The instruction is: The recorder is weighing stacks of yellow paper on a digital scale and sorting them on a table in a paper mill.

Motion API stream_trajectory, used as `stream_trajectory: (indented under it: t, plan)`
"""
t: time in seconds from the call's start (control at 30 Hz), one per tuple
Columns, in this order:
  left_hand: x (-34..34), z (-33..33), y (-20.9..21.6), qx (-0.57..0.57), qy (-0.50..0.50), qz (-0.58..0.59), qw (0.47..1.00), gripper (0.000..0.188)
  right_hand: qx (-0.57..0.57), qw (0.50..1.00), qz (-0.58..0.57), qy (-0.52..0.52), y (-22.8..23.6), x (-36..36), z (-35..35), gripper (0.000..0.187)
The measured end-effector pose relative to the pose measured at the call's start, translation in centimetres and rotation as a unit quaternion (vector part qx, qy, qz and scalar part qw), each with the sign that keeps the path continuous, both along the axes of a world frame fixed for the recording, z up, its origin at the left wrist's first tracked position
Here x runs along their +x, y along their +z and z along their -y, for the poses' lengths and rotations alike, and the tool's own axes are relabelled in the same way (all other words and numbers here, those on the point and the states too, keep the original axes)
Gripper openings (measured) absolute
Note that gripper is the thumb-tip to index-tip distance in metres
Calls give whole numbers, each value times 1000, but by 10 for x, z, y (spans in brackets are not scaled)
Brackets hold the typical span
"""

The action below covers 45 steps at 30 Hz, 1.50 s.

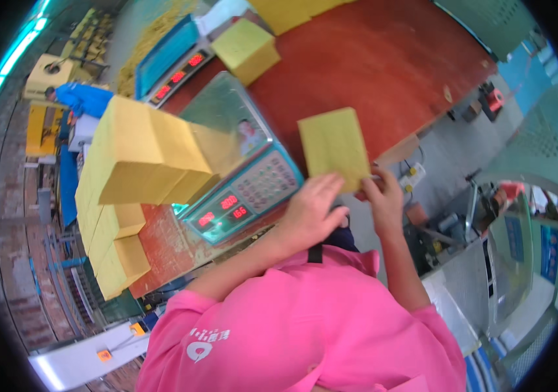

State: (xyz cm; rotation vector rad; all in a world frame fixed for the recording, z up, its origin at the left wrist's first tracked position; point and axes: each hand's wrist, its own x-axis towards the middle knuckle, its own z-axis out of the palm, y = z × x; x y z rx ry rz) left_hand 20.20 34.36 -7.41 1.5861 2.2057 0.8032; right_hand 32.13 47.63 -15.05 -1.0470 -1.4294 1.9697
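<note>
A square piece of yellow paper (336, 145), perhaps a thin stack, lies at the near edge of the red table in front of me. My left hand (315, 209) rests on its near left part with the fingers stretched out flat and the thumb apart. At its near right corner, my right hand (383, 196) pinches the edge between thumb and fingers. Left of my hands stands a digital scale (246, 189) with a glassy pan and lit red digits. Tall stacks of yellow paper (155, 153) stand beside and partly over the scale's left side.
More yellow paper blocks (112, 251) sit at the table's left corner. A second scale (168, 65) and another yellow block (246, 49) are farther back on the red table (383, 59). Right of the table are machinery and a power strip (413, 176). A person in blue (83, 99) is far left.
</note>
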Motion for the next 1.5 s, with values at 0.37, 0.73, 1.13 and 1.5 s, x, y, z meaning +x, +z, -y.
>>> stream_trajectory:
  t: [0.37,0.73,1.13,1.5]
  plan:
    - [-1,34,-43,-173,167,306,921,50,-90,988,21,122,28,44,12,41]
    - [-50,123,120,107,97,584,799,36,134,970,-40,199,180,-4,59,51]
    - [-235,225,237,265,273,306,873,38,211,894,-158,363,300,-262,114,41]
    - [-254,239,205,211,282,362,863,39,299,882,-79,356,286,-270,129,38]
